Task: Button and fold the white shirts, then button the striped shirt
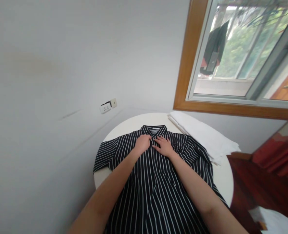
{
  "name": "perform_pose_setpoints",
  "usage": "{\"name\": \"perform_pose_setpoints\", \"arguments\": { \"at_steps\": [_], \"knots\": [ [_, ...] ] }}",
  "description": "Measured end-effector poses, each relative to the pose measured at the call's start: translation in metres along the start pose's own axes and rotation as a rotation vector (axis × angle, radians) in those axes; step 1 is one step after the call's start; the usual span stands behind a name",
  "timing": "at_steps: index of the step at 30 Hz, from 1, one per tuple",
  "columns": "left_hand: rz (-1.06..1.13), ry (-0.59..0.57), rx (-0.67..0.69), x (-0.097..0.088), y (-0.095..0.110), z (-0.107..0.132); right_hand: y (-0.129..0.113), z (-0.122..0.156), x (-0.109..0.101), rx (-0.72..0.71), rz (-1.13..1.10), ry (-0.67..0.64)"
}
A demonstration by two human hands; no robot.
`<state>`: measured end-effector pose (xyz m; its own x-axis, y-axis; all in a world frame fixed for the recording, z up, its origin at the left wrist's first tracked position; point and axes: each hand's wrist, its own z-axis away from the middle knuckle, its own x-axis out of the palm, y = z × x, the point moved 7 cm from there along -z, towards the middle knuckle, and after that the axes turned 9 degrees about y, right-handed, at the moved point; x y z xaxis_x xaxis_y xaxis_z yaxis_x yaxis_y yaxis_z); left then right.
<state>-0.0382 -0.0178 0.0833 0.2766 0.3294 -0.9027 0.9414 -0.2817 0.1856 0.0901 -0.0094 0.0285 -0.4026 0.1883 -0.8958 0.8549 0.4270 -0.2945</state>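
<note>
A black short-sleeved shirt with white stripes point(144, 175) lies front up on a round white table point(129, 122), its collar toward the far edge and its lower part hanging toward me. Just below the collar, my left hand point(143, 143) is closed, with its fingers curled on the edge of the front opening. My right hand point(164, 147) rests beside it, fingers spread flat over the cloth on the other side of the opening. The sleeve at left is laid out sideways; the right one is bunched and folded near the table's edge.
Folded white cloth point(202, 131) lies at the table's back right, partly over the edge. A wall with a power socket point(105, 108) stands behind and left. To the right are a wood-framed window point(190, 55), a red curtain point(277, 154) and white material point(277, 221) low down.
</note>
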Motion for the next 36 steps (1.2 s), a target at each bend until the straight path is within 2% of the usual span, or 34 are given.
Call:
{"name": "perform_pose_setpoints", "arguments": {
  "at_steps": [3, 6, 13, 16, 21, 26, 30, 33, 36],
  "knots": [
    [-0.03, 0.142, -0.129, 0.016, -0.021, -0.003, -0.003, 0.001, 0.0, 0.014, 0.051, -0.032],
    [-0.038, 0.237, -0.097, 0.026, -0.021, 0.004, -0.004, 0.002, 0.004, 0.028, 0.083, -0.066],
    [-0.081, 0.099, -0.026, 0.05, -0.02, 0.014, 0.001, -0.007, 0.008, 0.044, 0.063, -0.202],
    [-0.078, 0.07, -0.008, 0.049, -0.019, 0.018, 0.006, -0.016, 0.004, 0.034, 0.026, -0.239],
    [-0.078, 0.078, -0.005, 0.046, -0.017, 0.028, 0.011, -0.029, -0.005, 0.008, 0.043, -0.191],
    [-0.086, 0.062, -0.037, 0.048, -0.019, 0.03, 0.013, -0.04, 0.0, -0.001, 0.091, -0.232],
    [-0.096, 0.035, -0.036, 0.043, -0.018, 0.02, 0.015, -0.046, 0.009, 0.012, 0.091, -0.267],
    [-0.117, 0.058, -0.053, 0.034, -0.017, 0.006, 0.015, -0.045, 0.012, 0.025, 0.097, -0.194],
    [-0.112, 0.134, -0.061, 0.029, -0.016, -0.008, 0.013, -0.04, 0.012, 0.021, 0.085, -0.104]
  ]
}}
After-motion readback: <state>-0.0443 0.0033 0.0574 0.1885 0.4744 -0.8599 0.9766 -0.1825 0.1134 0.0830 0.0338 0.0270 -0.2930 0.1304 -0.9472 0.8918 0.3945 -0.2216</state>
